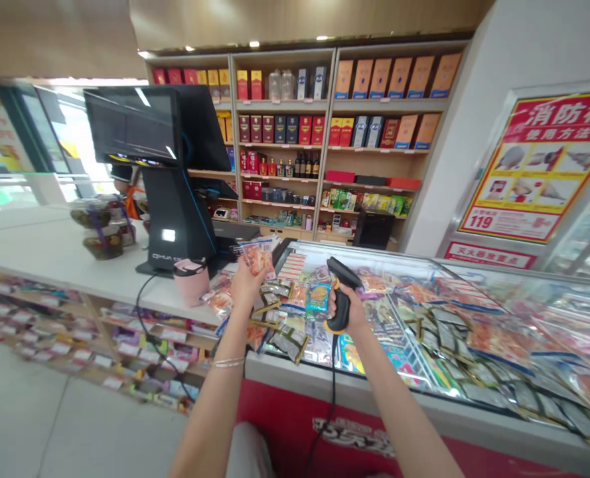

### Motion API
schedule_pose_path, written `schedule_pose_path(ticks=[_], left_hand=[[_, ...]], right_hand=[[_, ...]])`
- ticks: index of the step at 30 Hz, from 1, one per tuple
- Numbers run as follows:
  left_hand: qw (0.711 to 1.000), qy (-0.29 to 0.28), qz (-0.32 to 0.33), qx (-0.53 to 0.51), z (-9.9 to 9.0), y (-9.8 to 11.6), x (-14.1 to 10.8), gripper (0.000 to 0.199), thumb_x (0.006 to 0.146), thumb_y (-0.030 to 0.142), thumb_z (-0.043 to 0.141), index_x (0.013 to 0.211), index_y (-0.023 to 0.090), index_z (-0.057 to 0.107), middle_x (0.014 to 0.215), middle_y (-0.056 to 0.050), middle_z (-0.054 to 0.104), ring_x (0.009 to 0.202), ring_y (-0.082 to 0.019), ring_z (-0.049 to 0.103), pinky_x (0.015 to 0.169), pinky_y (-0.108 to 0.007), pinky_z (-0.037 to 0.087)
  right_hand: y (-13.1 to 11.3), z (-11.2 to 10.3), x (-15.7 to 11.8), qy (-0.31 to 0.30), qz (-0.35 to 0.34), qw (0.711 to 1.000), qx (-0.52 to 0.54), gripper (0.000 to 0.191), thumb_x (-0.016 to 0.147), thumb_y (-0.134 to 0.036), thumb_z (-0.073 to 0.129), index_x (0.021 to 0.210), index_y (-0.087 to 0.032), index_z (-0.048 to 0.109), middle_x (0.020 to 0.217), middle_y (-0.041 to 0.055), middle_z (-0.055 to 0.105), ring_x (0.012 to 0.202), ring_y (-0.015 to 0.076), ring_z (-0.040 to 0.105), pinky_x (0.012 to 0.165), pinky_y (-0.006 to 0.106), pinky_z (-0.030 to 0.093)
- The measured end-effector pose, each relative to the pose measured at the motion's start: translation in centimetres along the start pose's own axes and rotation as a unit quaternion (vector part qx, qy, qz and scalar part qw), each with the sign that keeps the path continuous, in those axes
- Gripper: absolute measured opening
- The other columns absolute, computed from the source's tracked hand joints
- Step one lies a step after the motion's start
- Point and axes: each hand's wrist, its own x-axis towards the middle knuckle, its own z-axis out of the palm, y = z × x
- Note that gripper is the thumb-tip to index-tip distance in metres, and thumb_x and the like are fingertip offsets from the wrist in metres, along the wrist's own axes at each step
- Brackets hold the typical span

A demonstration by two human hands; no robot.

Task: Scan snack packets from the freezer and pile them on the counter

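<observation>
1. Plainly, the left grip (247, 282) is closed at the fingertips on a printed snack packet (255, 257), raised above the freezer with its face left uncovered.
2. The right grip (347, 312) wraps firmly around a black-and-yellow barcode scanner (341, 304), whose head tilts up toward the packet while its cord hangs down.
3. Loose snack packets (287, 318) lie heaped on the glass top of a chest freezer (354, 392), just beside the white desk (66, 259).
4. That desk carries a black till terminal (175, 219), a pink cup (191, 282) and lidded jars (103, 242).
5. Behind stand wooden shelves (279, 105) of boxed liquor; a red fire-hydrant poster (538, 166) hangs to the right.
</observation>
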Motion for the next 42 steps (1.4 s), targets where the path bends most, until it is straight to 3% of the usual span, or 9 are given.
schedule_pose_path(ticks=[4,6,8,11,26,34,38,42], left_hand=[[0.982,0.099,0.007,0.161,0.3,-3.8,-1.7,0.067,0.086,0.041,0.052,0.136,-0.002,0.041,0.132,-0.03,0.052,0.127,-0.038,0.047,0.105,-0.05,0.035],[0.972,0.13,0.03,0.192,0.7,-4.7,-2.4,0.07,0.089,0.044,0.046,0.143,0.001,0.035,0.147,-0.028,0.036,0.134,-0.038,0.038,0.108,-0.052,0.031],[0.973,0.1,0.063,0.2,1.1,-5.3,-2.9,0.063,0.092,0.046,0.041,0.144,0.012,0.039,0.153,-0.02,0.03,0.135,-0.037,0.037,0.108,-0.053,0.031],[0.976,0.016,0.079,0.202,1.5,-5.7,-3.2,0.055,0.092,0.05,0.038,0.138,0.022,0.049,0.149,-0.013,0.041,0.128,-0.036,0.045,0.108,-0.056,0.029],[0.973,-0.036,0.076,0.214,1.6,-6.0,-3.2,0.054,0.091,0.056,0.037,0.133,0.027,0.054,0.135,-0.013,0.056,0.118,-0.036,0.051,0.104,-0.059,0.028],[0.973,-0.056,0.079,0.208,1.6,-5.9,-2.9,0.054,0.091,0.055,0.037,0.133,0.026,0.054,0.14,-0.012,0.052,0.126,-0.037,0.046,0.108,-0.064,0.022],[0.978,-0.074,0.06,0.187,0.9,-5.6,-2.5,0.05,0.094,0.051,0.031,0.132,0.03,0.055,0.147,-0.009,0.045,0.129,-0.036,0.044,0.106,-0.065,0.024],[0.98,-0.022,0.065,0.188,0.0,-3.9,-2.6,0.054,0.092,0.055,0.035,0.136,0.027,0.052,0.149,-0.011,0.041,0.132,-0.039,0.04,0.107,-0.062,0.026]], right_hand=[[5.0,0.7,0.1,0.014,0.06,0.997,0.039,0.026,0.067,-0.039,0.072,0.072,-0.02,0.056,0.055,-0.0043,0.054,0.037,0.0082,0.044,0.033,0.02,0.038],[7.0,0.4,0.1,0.028,0.093,0.994,0.045,0.026,0.067,-0.04,0.07,0.07,-0.02,0.054,0.053,-0.004,0.052,0.037,0.0084,0.043,0.032,0.02,0.037],[8.3,-0.2,0.2,0.042,0.123,0.991,0.043,0.026,0.068,-0.041,0.068,0.067,-0.02,0.053,0.05,-0.0037,0.05,0.036,0.0089,0.043,0.032,0.02,0.036],[9.2,-1.0,0.4,0.051,0.143,0.987,0.041,0.026,0.07,-0.042,0.066,0.065,-0.02,0.052,0.048,-0.0037,0.049,0.036,0.0092,0.042,0.032,0.02,0.035],[9.3,-1.2,0.2,0.06,0.133,0.987,0.064,0.024,0.068,-0.039,0.068,0.067,-0.019,0.055,0.054,-0.0028,0.053,0.039,0.0083,0.042,0.033,0.02,0.037],[8.7,-0.8,-0.3,0.041,0.133,0.989,0.058,0.028,0.067,-0.041,0.069,0.065,-0.019,0.052,0.049,-0.0028,0.049,0.038,0.0091,0.042,0.033,0.02,0.035],[7.6,-1.0,-0.9,0.053,0.066,0.993,0.076,0.027,0.065,-0.039,0.071,0.072,-0.02,0.053,0.054,-0.0045,0.052,0.04,0.008,0.042,0.034,0.018,0.036],[4.6,-2.1,-2.3,0.055,0.03,0.995,0.078,0.027,0.066,-0.039,0.07,0.073,-0.021,0.052,0.055,-0.0056,0.051,0.04,0.0073,0.04,0.035,0.018,0.036]])
